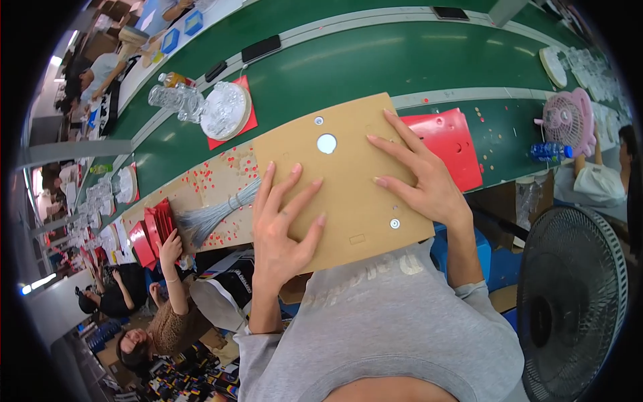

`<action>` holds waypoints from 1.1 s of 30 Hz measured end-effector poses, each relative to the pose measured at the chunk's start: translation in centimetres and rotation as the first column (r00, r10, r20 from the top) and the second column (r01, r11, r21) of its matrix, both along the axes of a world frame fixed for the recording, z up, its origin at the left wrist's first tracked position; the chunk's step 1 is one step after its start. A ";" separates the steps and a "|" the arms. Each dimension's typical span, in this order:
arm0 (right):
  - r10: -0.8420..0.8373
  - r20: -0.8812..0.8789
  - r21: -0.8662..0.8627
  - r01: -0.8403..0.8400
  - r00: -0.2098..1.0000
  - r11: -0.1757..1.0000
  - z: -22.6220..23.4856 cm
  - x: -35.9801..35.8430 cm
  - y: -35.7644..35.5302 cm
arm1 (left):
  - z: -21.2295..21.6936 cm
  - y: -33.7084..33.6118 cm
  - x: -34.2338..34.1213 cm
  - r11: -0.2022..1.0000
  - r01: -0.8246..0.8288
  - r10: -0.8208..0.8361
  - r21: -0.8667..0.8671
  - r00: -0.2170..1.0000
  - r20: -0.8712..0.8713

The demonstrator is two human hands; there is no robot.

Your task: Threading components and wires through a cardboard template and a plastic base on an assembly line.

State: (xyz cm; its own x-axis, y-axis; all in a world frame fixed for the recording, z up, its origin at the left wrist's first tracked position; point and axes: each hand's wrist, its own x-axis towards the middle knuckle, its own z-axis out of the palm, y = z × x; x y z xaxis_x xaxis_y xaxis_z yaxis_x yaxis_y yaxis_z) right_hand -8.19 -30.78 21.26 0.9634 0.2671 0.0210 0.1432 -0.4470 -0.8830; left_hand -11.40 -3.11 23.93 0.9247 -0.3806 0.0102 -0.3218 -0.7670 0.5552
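Both hands, left hand [284, 224] and right hand [418, 177], lie open, fingers spread flat on a tan cardboard sheet [348, 181] on the green desk [375, 67]. A red sheet [455, 144] lies just beside it, grey wire bundle [211, 216] at its left, pink fan [568, 122] well apart.

The person wears a light grey short-sleeved top with a pale raised marking across the chest, too bent by the lens to make out. Both forearms are bare. The left hand [284, 231] and right hand [418, 177] have longish nails, seemingly unpainted. No rings or watch show.
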 end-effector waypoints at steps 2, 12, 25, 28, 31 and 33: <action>-0.017 -0.021 -0.005 0.017 1.000 1.000 0.5 -0.4 0.3 | -1.3 -0.7 0.0 0.967 -0.189 0.195 -0.173 0.981 0.014; 0.010 -0.064 -0.066 -0.014 0.998 0.998 0.8 0.1 -0.3 | -1.9 -0.5 1.5 0.620 -0.451 0.184 -0.641 0.879 -0.440; 0.009 -0.008 -0.104 -0.010 1.000 0.995 1.0 0.0 0.4 | -1.7 -0.2 2.8 0.683 -0.494 0.275 -0.538 0.856 -0.437; 0.003 0.004 -0.108 -0.003 1.000 0.994 0.6 0.0 0.7 | -3.1 0.6 2.7 0.746 -0.447 0.306 -0.493 0.888 -0.343; -0.006 0.006 -0.115 0.006 1.000 0.993 0.4 0.3 0.7 | -3.3 0.3 3.0 0.867 -0.403 0.412 -0.292 0.910 -0.033; -0.004 0.017 -0.122 0.006 1.000 0.992 0.4 0.4 0.9 | -2.6 0.5 3.9 0.900 -0.390 0.416 -0.193 0.901 0.122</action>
